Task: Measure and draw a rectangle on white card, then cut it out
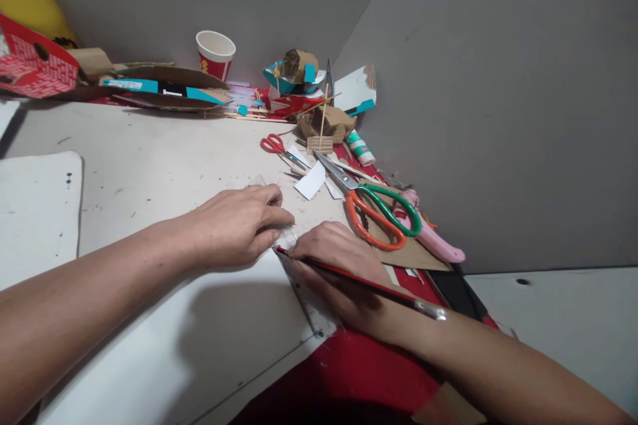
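My right hand (339, 259) is closed around a dark red and black pencil (359, 284), its tip low against the edge of a white sheet (239, 312). The pencil's silver-coloured end points back over my right wrist. Just left of the tip, my left hand (244, 222) presses down with bent fingers on a clear strip that looks like a ruler (288, 238). Most of this ruler is hidden under my left hand. A thin dark line runs along the near part of the white surface.
Large scissors (343, 176) with green and orange handles lie right of my hands, near small red scissors (273, 143) and paper scraps (310, 179). A pink-handled tool (438, 242) is beside them. Behind stand a paper cup (215, 56) and cardboard pieces (164, 76), close to the grey wall.
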The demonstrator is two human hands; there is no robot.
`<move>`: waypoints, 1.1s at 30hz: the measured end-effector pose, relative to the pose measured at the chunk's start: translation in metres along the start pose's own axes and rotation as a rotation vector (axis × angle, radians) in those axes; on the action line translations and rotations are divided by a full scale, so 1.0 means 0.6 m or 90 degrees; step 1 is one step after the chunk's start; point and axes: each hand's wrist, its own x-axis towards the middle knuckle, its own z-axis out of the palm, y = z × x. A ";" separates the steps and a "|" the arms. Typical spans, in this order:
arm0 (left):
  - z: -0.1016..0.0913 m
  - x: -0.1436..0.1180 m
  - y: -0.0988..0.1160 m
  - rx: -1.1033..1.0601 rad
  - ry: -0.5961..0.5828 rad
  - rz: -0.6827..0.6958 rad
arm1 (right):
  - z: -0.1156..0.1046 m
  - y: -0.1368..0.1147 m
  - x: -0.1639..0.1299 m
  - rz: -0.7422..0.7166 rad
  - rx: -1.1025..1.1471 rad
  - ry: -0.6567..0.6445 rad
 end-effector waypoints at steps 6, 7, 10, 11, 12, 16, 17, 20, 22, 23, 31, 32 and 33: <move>-0.001 0.000 -0.001 0.011 0.003 -0.002 | 0.000 0.001 0.002 -0.027 -0.031 0.011; -0.001 0.000 -0.001 0.011 0.004 -0.002 | -0.003 -0.001 0.002 -0.029 -0.031 0.011; -0.001 0.000 0.000 0.012 0.005 -0.002 | -0.018 -0.008 0.004 -0.020 0.029 0.029; -0.001 0.000 0.001 0.012 0.004 -0.001 | -0.023 -0.011 0.005 -0.016 0.056 0.054; -0.002 -0.001 0.001 0.012 0.004 0.000 | -0.029 -0.014 0.005 -0.016 0.077 0.090; -0.002 0.000 0.002 0.009 0.001 -0.001 | -0.034 -0.014 0.006 0.018 0.077 0.141; -0.002 0.000 0.002 0.008 0.001 -0.002 | -0.031 -0.013 0.006 0.022 0.069 0.124; -0.001 -0.001 0.001 0.003 0.004 -0.004 | -0.023 -0.008 0.004 0.020 0.068 0.097; -0.003 -0.003 0.000 -0.011 0.015 -0.003 | -0.022 -0.008 0.001 0.026 0.084 0.121; -0.004 -0.004 0.000 -0.019 0.025 -0.003 | -0.023 -0.008 -0.001 0.035 0.090 0.138; -0.055 -0.022 0.014 0.088 0.137 -0.017 | -0.030 -0.002 -0.025 0.102 0.097 0.338; -0.067 -0.026 0.019 0.120 0.163 -0.025 | -0.030 0.001 -0.025 0.115 0.104 0.353; -0.079 -0.029 0.023 0.148 0.182 -0.034 | -0.031 0.003 -0.026 0.125 0.111 0.364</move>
